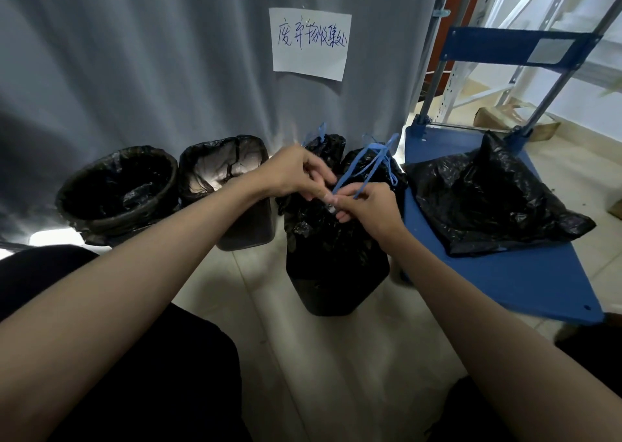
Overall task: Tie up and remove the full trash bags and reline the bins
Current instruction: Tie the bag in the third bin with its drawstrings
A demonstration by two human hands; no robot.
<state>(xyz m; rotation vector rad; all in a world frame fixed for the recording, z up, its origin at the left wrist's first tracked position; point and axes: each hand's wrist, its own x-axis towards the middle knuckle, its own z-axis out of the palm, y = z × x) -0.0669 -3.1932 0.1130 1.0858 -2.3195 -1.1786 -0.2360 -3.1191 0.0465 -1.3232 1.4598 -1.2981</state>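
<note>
While the full trash bag [336,239] stands in its bin on the floor, just beside the near-left edge of the blue cart deck [505,280], both hands work its blue drawstring [367,165] above the gathered mouth. The left hand [292,172] has its fingers curled at the strand's lower end; the right hand [370,206] pinches the strand, so each grip is clamped on the cord. The thin film is probably soft, slippery and easily torn; the drawstring loops seem the safest hold for lifting. A removed bag [488,199] lies on the cart deck; two relined bins [117,189] stand at left.
</note>
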